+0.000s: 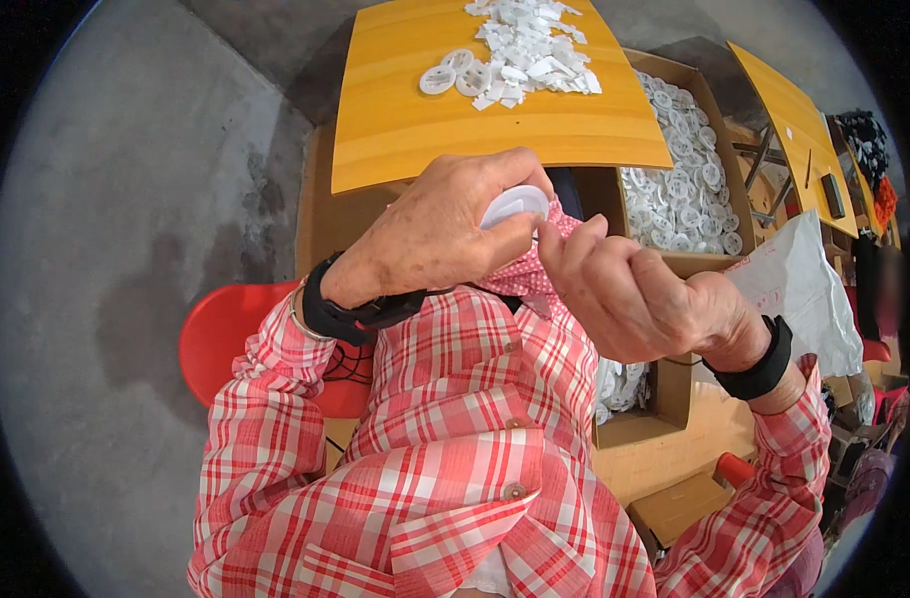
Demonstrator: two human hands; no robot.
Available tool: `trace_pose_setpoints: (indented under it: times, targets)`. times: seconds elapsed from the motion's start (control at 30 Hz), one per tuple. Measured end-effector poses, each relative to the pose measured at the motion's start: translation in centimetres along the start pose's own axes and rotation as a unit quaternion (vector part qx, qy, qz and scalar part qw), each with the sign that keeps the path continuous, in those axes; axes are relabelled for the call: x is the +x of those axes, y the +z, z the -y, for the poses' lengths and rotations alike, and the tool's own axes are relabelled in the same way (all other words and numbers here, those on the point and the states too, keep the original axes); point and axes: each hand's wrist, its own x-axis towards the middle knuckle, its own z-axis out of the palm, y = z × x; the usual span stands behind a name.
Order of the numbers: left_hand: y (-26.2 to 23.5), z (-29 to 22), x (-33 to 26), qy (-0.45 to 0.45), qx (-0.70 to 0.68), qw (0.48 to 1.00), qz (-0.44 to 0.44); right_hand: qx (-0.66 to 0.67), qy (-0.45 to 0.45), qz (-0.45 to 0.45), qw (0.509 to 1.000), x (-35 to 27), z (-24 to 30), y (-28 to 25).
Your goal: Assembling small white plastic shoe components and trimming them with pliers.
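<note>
Our left hand (445,219) grips a white disc (515,204) just off the counter's (405,140) near edge; our right hand (649,294) curls beside it, its hold hidden. Probably light, stiff, slick: we best pinch the rim.

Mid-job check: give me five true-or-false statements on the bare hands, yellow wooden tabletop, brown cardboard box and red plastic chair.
1. The bare left hand holds a round white plastic disc. True.
2. A heap of flat white scraps lies on the yellow wooden tabletop. True.
3. The bare right hand rests flat on that tabletop. False: it is raised and curled, close to the disc.
4. The open brown cardboard box right of the tabletop is filled with red balls. False: it holds many round white discs.
5. A red plastic chair shows to the left of the person's torso. True.
</note>
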Motion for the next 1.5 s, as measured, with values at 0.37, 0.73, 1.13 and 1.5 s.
trace_pose_setpoints:
  times: [0.37,0.73,1.13,1.5]
  targets:
    - [1.0,0.1,-0.8,-0.009,-0.11,0.976,-0.187,0.369,0.472,0.078,0.797,-0.2,2.0,-0.6]
    - [3.7,0.2,-1.2,0.028,-0.106,0.942,-0.316,0.726,0.671,-0.003,0.149,1.6,4.7,-1.4]
    - [5.7,0.9,-1.7,0.159,0.04,0.908,-0.384,0.564,0.713,-0.102,0.403,4.7,7.1,-0.4]
    - [6.2,2.1,-1.9,0.245,0.122,0.895,-0.353,0.624,0.752,-0.099,0.185,5.2,6.6,-1.3]
